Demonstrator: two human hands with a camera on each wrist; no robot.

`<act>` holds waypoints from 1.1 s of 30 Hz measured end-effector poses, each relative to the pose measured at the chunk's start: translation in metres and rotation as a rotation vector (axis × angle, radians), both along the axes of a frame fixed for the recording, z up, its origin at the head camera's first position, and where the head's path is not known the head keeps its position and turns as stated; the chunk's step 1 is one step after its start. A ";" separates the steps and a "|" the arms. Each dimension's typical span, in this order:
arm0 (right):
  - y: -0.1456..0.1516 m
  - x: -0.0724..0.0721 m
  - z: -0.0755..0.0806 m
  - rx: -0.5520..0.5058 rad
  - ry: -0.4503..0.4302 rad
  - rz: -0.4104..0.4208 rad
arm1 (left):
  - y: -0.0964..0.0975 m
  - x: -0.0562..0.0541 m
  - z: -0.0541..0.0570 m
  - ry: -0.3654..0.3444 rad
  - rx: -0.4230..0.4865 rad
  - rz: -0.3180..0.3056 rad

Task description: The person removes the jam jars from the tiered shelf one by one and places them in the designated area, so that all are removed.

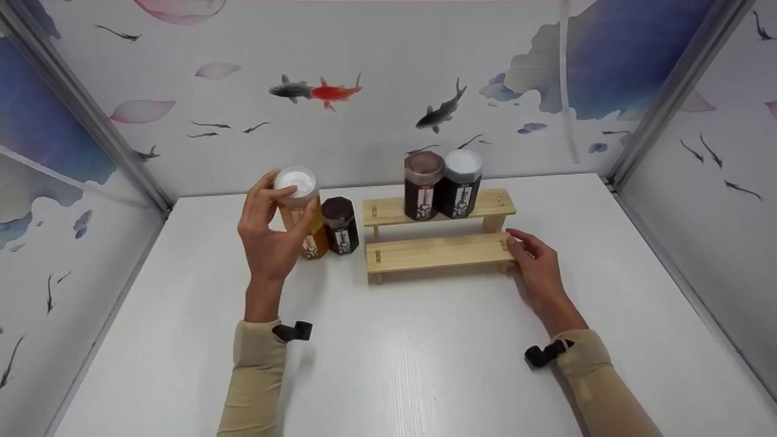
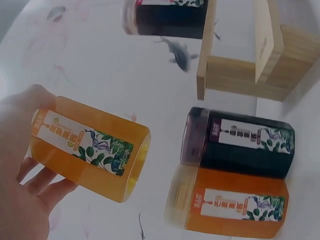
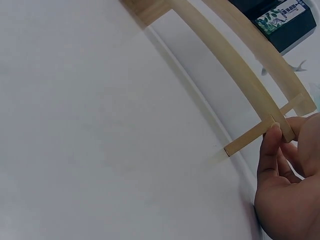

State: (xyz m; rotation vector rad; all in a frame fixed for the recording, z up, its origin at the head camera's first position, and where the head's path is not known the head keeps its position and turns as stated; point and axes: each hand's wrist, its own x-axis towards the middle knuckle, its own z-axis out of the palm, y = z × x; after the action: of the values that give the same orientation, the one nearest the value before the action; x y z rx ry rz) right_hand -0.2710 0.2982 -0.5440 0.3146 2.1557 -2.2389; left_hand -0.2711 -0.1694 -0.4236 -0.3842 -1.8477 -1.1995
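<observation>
My left hand (image 1: 266,240) grips an orange jar of jam-like contents (image 2: 90,147) near its white lid (image 1: 296,182), holding it raised and tilted in the left wrist view. A second orange jar (image 2: 240,207) stands on the table, partly hidden by the held one in the head view. Touching or nearly touching it is a dark jar (image 1: 341,227). My right hand (image 1: 537,270) pinches the right end of the lower board of a two-tier wooden rack (image 1: 437,254). On the rack's upper board stand a brown-lidded dark jar (image 1: 424,188) and a white-lidded dark jar (image 1: 463,185), side by side.
The rack stands on a white table (image 1: 388,364), right of the loose jars. White panels printed with fish and petals (image 1: 376,133) enclose the back and both sides. Metal posts (image 1: 668,91) rise at the back corners.
</observation>
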 end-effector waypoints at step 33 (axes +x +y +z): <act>0.001 0.001 0.002 0.013 -0.024 -0.004 | -0.077 -0.030 -0.087 -0.423 0.093 0.056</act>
State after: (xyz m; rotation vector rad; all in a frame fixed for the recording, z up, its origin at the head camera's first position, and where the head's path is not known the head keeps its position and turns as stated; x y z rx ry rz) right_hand -0.2701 0.2991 -0.5421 0.3451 2.1609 -2.2123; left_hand -0.3015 -0.2462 -0.5105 -0.0239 -2.1305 -1.4006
